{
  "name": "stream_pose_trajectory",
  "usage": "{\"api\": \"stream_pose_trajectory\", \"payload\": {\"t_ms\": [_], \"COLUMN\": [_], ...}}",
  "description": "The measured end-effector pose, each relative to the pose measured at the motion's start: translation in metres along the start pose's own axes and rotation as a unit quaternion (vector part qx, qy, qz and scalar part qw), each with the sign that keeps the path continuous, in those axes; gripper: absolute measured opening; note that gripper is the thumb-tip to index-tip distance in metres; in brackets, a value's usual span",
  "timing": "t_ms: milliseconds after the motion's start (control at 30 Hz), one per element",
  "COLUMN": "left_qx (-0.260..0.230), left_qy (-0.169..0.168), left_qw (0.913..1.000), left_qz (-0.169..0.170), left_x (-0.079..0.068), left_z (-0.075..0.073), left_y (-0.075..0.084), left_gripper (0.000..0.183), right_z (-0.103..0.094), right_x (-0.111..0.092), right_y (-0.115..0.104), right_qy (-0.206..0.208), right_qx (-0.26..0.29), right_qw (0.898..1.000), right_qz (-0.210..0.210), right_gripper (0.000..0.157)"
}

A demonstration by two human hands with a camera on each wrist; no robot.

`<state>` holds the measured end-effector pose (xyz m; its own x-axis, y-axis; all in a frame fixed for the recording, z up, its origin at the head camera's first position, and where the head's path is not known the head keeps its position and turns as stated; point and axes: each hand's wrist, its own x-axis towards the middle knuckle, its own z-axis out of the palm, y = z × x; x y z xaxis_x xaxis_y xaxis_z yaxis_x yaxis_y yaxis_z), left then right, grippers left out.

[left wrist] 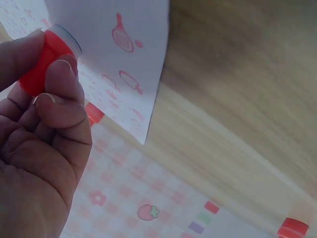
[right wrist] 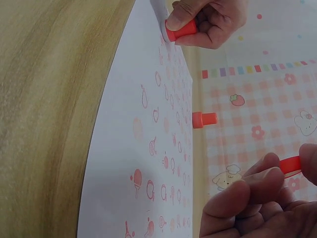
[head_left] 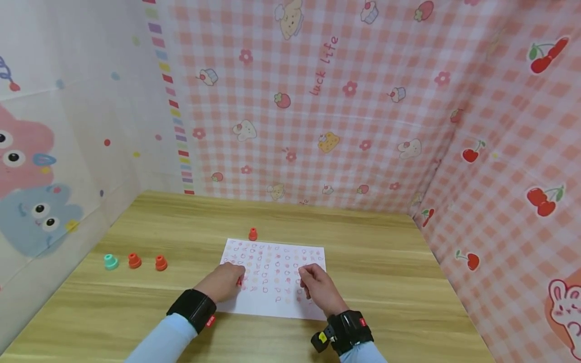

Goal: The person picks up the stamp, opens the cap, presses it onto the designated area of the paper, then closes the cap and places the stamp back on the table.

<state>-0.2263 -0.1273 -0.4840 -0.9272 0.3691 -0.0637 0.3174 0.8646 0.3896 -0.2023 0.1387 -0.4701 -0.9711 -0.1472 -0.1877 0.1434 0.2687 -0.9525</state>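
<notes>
- Wood-grain tabletop (head_left: pixel 386 287), white printed paper sheet (head_left: pixel 254 306) on it.
- My left hand (head_left: pixel 221 283) pinches red round plastic stamp (left wrist: pixel 53 48) at sheet's left part.
- Right hand (head_left: pixel 321 289), fingers curled, pinches small red plastic piece (right wrist: pixel 290 165) over sheet's right.
- I'd press level, lift straight: less smear.

You can read "luck life" (head_left: pixel 324 65) in reddish letters slanting up the checked cloth (head_left: pixel 299 116). Lower on that cloth, just above the bench (head_left: pixel 386 272), you have a small scrap of lettering (head_left: pixel 304 201), seemingly "fe". Your wristbands (head_left: pixel 191 308) carry red tags (head_left: pixel 211 321) whose white marks are too small to read.
</notes>
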Motion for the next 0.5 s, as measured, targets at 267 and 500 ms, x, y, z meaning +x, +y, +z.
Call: {"api": "stream_pose_trajectory", "payload": {"t_ms": [267, 500], "left_qx": [-0.011, 0.003], "left_qy": [-0.005, 0.002], "left_qw": [0.9999, 1.0000], "left_qz": [-0.010, 0.002], "left_x": [-0.0018, -0.0015], "left_z": [0.0000, 0.0010], "left_y": [-0.0002, -0.0020], "left_gripper": [0.013, 0.014], "right_z": [0.0011, 0.0006], "right_x": [0.0008, 0.0004], "right_y": [0.0000, 0.0001], "right_qy": [0.001, 0.000], "right_qx": [-0.001, -0.001], "right_qw": [1.000, 1.000], "right_qz": [-0.001, -0.003], "right_gripper": [0.037, 0.036]}}
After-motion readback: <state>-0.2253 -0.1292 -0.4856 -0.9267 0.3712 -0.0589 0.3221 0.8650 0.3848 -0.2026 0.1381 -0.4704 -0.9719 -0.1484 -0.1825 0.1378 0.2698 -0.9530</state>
